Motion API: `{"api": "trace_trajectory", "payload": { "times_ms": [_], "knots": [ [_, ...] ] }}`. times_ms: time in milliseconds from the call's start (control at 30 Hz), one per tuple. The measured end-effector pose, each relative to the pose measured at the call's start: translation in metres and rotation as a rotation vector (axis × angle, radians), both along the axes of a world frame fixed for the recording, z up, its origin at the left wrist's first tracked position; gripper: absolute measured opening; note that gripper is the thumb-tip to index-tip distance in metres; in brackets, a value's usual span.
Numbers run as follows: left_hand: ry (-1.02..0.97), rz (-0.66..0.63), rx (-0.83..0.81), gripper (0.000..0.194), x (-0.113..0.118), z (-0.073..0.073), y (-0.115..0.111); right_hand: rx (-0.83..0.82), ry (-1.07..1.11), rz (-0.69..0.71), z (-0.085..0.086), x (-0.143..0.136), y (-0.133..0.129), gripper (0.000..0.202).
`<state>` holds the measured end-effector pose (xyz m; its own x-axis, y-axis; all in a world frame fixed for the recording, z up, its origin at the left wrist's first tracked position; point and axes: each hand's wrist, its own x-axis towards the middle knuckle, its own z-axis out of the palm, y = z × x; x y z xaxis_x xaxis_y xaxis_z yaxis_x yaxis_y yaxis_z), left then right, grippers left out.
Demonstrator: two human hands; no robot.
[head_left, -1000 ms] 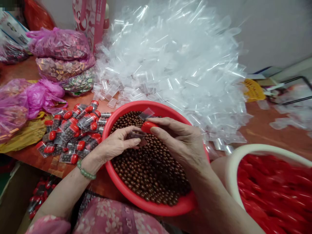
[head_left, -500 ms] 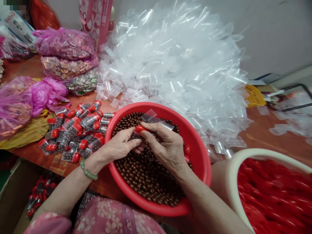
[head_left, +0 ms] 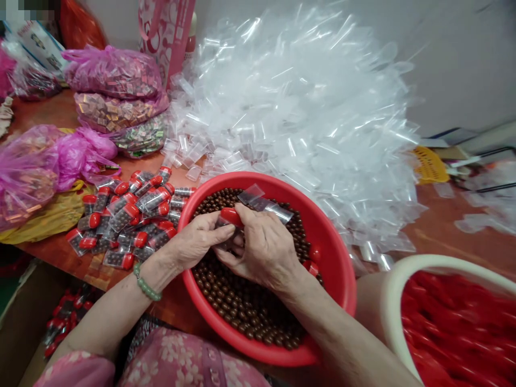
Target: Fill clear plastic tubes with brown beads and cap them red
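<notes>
Over a red basin (head_left: 350, 279) of small brown balls (head_left: 242, 309), both hands meet on one clear plastic container with a red cap (head_left: 230, 216). My left hand (head_left: 201, 236) grips its clear body, thumb laid along the side. My right hand (head_left: 266, 244) is closed around the same container from the right, fingers curled beside and below the cap; its fingertips are partly hidden. Most of the body is covered by the fingers. Behind the right hand, clear empty sleeves (head_left: 278, 209) lie on the balls. Red caps (head_left: 311, 267) rest at the basin's right inner side.
Capped, filled containers (head_left: 129, 215) lie piled left of the basin. A large heap of clear sleeves (head_left: 298, 107) rises behind it. At right stands a cream bucket (head_left: 397, 290) of red caps. Pink bags (head_left: 116, 75) sit back left; a box (head_left: 24, 322) with containers stands below.
My right hand's fingers have shifted from pinching the red cap to curling lower around the container. The view has moved slightly, so the scene sits a little further right.
</notes>
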<state>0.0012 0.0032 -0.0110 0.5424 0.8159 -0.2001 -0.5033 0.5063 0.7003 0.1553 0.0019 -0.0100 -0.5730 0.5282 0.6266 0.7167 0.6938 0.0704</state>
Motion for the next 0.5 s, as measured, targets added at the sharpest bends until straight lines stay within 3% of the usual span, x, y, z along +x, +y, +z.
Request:
{"api": "trace_trajectory", "payload": {
  "times_ms": [167, 300, 367, 500],
  "knots": [
    [-0.005, -0.018, 0.018, 0.038, -0.002, 0.000, -0.001, 0.012, 0.044, 0.002, 0.003, -0.001, 0.000, 0.066],
    [0.049, -0.056, 0.126, 0.033, -0.005, 0.004, -0.001, -0.408, 0.190, 0.054, 0.020, 0.004, -0.002, 0.060],
    [0.103, -0.065, 0.170, 0.032, -0.004, 0.005, -0.001, -0.622, 0.314, 0.084, 0.027, 0.007, -0.001, 0.046],
    [0.201, -0.105, 0.201, 0.032, -0.001, 0.006, 0.001, -0.761, 0.660, 0.016, 0.023, 0.009, -0.001, 0.014]
  ]
}}
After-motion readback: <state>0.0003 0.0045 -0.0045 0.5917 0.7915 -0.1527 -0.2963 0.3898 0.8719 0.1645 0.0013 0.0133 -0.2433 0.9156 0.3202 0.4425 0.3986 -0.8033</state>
